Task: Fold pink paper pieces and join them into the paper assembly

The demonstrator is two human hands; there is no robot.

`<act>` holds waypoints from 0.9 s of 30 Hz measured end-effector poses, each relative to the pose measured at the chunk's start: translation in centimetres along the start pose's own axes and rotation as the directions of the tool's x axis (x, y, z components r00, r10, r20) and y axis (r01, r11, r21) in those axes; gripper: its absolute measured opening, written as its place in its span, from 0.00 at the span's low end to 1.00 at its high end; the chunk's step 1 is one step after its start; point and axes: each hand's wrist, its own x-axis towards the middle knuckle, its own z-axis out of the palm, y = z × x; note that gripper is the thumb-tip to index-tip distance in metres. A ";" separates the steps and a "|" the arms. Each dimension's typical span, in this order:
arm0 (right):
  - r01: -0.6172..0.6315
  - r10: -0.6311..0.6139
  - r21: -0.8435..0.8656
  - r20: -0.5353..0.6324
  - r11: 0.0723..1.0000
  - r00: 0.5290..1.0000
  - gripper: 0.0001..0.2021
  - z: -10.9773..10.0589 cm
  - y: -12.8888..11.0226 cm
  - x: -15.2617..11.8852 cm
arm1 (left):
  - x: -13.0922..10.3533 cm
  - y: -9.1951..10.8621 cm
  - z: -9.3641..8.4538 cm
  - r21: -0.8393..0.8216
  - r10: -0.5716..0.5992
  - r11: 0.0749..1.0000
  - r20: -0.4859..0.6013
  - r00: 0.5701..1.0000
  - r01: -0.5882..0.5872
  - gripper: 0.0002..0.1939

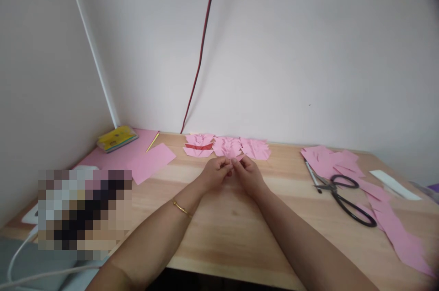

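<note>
Both my hands meet over the middle of the wooden table. My left hand (216,173) and my right hand (247,175) pinch a small piece of pink paper (239,158) between thumbs and fingers. Most of that piece is hidden by the fingers. Just beyond it, near the wall, stand rows of folded pink paper pieces (228,147), with pointed edges. A red strip (199,147) shows among the pieces in the left group.
Black-handled scissors (334,186) lie at right beside a pen (313,176), pink paper scraps (394,222) and a white strip (394,185). At left are pink sheets (151,163), a yellow pencil (152,142), a yellow packet (117,139) and a white cable (20,250). A blurred patch hides something there.
</note>
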 end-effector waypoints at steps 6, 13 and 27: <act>-0.113 0.100 0.186 0.075 0.976 0.992 0.17 0.0 -0.2 -0.1 | 0.0 0.3 -0.5 0.034 0.052 0.998 0.062 0.997 -0.054 0.10; -0.126 0.108 0.245 0.087 0.961 0.990 0.22 -0.1 0.2 0.4 | 0.2 -0.8 0.6 -0.182 -0.045 0.982 -0.014 0.999 0.042 0.11; -0.111 0.037 0.423 0.179 0.899 0.983 0.12 0.3 -0.3 0.3 | 0.3 -0.8 0.5 -0.279 -0.068 0.958 -0.005 0.998 0.064 0.11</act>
